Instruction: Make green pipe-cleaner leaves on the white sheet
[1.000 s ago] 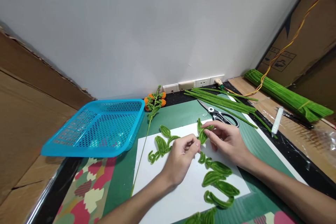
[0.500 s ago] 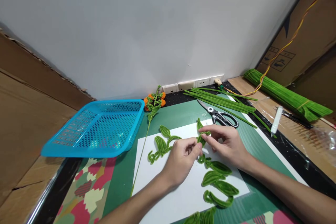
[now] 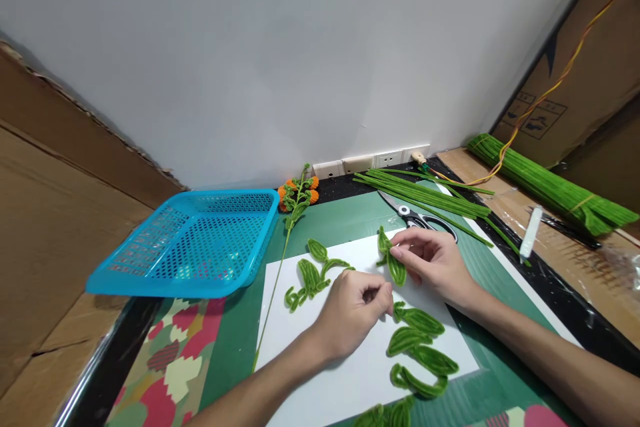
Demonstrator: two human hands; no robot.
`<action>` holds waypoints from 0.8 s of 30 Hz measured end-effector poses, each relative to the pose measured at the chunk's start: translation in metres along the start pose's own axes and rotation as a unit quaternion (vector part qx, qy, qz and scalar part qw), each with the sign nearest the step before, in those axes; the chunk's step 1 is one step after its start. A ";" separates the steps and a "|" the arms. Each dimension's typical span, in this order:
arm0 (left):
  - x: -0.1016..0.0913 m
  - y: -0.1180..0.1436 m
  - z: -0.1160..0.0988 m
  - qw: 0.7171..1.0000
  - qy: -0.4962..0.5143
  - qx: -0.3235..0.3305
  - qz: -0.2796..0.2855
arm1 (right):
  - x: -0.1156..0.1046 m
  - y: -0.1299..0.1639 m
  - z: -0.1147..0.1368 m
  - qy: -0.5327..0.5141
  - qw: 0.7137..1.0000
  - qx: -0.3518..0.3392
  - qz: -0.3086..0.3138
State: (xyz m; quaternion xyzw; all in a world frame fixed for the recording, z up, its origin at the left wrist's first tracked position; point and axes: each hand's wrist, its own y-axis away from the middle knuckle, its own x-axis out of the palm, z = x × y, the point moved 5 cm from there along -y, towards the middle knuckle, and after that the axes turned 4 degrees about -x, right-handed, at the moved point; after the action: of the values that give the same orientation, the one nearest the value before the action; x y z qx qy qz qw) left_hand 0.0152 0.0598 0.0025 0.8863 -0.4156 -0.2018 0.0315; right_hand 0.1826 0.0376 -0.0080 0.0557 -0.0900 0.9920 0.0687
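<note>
My right hand (image 3: 434,261) pinches a green pipe-cleaner leaf sprig (image 3: 397,269) between thumb and fingertips, above the white sheet (image 3: 360,373). Just left of and below it, my left hand (image 3: 354,312) is closed, thumb against the curled fingers. Whatever lies in that pinch is hidden. Beside its fingertips several looped green pipe-cleaner leaves (image 3: 417,340) run down the sheet's right side. Another group of green leaves (image 3: 310,277) rests on the sheet beyond my left wrist.
A blue mesh basket (image 3: 190,240) stands at left, beside an orange-flowered stem (image 3: 290,227). Behind my right hand lie scissors (image 3: 415,217) and loose green pipe cleaners (image 3: 430,193). Farther right are a white tube (image 3: 531,233) and a thick green bundle (image 3: 550,180).
My left hand has moved slightly down, away from the sprig, and covers the small green curl seen earlier. My right hand keeps the sprig, which now shows more fully.
</note>
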 end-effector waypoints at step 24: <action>-0.007 -0.005 0.004 0.972 0.215 0.003 -0.095 | 0.008 0.006 0.009 0.049 0.996 -0.012 0.070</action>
State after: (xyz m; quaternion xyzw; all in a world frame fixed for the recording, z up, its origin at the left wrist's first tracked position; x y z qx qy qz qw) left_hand 0.0133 0.0692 -0.0001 0.9443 -0.3140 -0.0076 0.0981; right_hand 0.1747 0.0308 0.0006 0.0000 -0.1024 0.9947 0.0042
